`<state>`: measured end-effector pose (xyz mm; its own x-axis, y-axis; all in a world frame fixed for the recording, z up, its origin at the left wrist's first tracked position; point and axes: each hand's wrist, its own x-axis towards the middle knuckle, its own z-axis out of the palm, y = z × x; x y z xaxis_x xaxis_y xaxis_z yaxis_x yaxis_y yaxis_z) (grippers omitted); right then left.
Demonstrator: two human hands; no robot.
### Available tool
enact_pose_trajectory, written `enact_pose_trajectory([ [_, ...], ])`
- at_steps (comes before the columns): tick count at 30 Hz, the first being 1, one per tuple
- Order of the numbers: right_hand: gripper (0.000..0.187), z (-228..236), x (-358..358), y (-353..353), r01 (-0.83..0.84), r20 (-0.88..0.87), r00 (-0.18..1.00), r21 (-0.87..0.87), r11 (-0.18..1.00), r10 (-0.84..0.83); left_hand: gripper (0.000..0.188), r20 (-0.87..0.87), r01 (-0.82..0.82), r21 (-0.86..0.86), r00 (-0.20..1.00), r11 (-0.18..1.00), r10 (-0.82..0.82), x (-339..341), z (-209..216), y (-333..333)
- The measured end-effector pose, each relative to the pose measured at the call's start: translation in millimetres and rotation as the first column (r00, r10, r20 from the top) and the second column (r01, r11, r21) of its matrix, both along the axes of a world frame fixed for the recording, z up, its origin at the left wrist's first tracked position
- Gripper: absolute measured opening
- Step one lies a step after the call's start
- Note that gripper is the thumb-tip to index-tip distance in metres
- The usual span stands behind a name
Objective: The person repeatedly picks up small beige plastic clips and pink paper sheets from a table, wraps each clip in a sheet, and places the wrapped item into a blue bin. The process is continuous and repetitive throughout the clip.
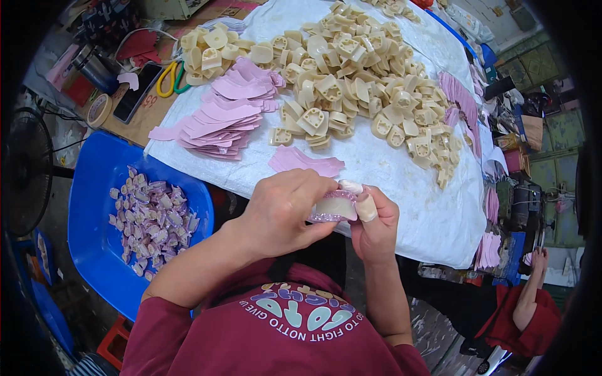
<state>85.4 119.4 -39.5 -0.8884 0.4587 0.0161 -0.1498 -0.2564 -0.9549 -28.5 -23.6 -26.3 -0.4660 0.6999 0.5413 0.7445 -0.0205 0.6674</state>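
Note:
Between my two hands, in front of my chest, is a cream shoe heel (334, 208) partly wrapped in glittery pink covering. My left hand (279, 203) grips it from the left, fingers curled over the top and thumb below. My right hand (378, 225) pinches its right end, with pale wraps around some fingertips. Just beyond my hands, a curved pink cover piece (305, 163) lies on the white cloth (216, 174). A stack of similar pink pieces (219, 128) lies farther left. A big heap of bare cream heels (357, 69) covers the middle and back of the table.
At my left, a blue tub (91, 200) holds many pink-covered heels (153, 219). Scissors (166, 81), a phone (138, 93), a tape roll (99, 111) and a flask (94, 67) lie at the far left. A fan (28, 169) stands left; another person (523, 313) is at the right.

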Motion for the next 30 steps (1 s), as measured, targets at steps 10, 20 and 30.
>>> enact_pose_trajectory([
  [10,0.029,-1,-16,-6,0.068,0.007,0.998,-0.157,0.985,-0.068,0.037,0.128,-0.248,0.057,0.962,0.967,0.239,17,-19,22],
  [20,0.029,-10,-16,-2,0.044,0.110,0.993,0.019,0.999,-0.046,0.037,0.212,-0.334,-0.033,0.919,0.942,0.333,17,-24,25],
  [30,0.025,-2,-24,-22,-0.025,0.161,0.987,0.243,0.970,-0.015,0.037,0.169,-0.328,-0.084,0.926,0.941,0.338,13,-35,14],
])
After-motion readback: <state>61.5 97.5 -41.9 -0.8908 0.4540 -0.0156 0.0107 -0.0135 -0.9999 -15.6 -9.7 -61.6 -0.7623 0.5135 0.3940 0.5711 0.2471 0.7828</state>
